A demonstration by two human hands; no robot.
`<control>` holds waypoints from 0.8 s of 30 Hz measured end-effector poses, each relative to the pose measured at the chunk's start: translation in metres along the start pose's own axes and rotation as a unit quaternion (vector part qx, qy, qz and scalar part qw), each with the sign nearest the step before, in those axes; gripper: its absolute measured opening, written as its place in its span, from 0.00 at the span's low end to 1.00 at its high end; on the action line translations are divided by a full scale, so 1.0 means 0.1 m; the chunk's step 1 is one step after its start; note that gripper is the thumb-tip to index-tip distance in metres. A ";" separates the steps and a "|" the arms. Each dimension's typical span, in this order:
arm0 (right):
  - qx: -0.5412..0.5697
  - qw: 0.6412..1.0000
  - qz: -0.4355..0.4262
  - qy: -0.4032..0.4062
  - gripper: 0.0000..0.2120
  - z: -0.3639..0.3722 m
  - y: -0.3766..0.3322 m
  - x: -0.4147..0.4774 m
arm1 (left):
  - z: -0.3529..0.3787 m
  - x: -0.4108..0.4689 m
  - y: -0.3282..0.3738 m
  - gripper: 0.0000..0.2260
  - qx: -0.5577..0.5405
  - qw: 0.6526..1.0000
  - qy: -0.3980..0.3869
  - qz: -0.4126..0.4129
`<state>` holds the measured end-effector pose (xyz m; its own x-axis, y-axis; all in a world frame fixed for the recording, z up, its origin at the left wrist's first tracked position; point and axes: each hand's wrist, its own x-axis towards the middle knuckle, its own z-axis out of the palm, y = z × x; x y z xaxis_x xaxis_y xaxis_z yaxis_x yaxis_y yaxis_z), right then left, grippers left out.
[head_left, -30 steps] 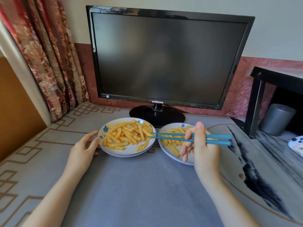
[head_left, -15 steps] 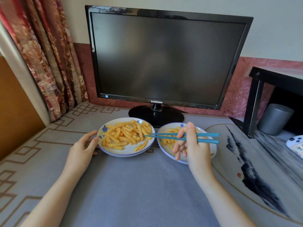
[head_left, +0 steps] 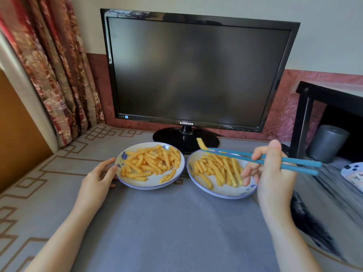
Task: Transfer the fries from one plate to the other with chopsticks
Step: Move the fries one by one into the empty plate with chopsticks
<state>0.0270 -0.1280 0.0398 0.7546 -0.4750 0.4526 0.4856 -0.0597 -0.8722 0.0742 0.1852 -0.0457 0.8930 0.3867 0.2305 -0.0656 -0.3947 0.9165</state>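
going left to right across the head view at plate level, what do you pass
left hand → left plate → right plate → right hand holding the blue chopsticks → grey canister → white game controller

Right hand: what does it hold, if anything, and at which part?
The right hand grips the blue chopsticks around their middle; their tips pinch one fry at its lower end.

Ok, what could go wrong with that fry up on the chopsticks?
The chopsticks in the right hand pinch the fry only near its lower end, so it could swivel and slip out. It hangs over the right plate's far rim, near the monitor stand, so a drop might land on the cloth.
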 end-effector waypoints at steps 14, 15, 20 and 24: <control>-0.078 0.995 -0.003 0.055 0.20 -0.36 0.02 0.23 | 0.00 -0.01 0.01 0.13 0.001 1.000 0.003 0.000; -0.082 0.995 -0.003 0.049 0.20 -0.37 0.03 0.24 | -0.01 -0.01 0.01 0.13 0.000 1.000 0.003 -0.002; -0.098 0.995 -0.015 0.019 0.21 -0.36 0.05 0.24 | -0.01 -0.01 0.02 0.13 0.001 1.000 0.000 -0.001; -0.091 0.995 -0.036 0.026 0.20 -0.35 0.03 0.21 | 0.00 -0.02 0.03 0.13 0.003 1.000 0.002 0.002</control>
<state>0.0286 -0.1691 0.0406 0.6946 -0.5074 0.5100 0.4467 -0.2514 -0.8586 0.0720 0.1836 -0.0433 0.8912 0.3873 0.2360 -0.0676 -0.4010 0.9136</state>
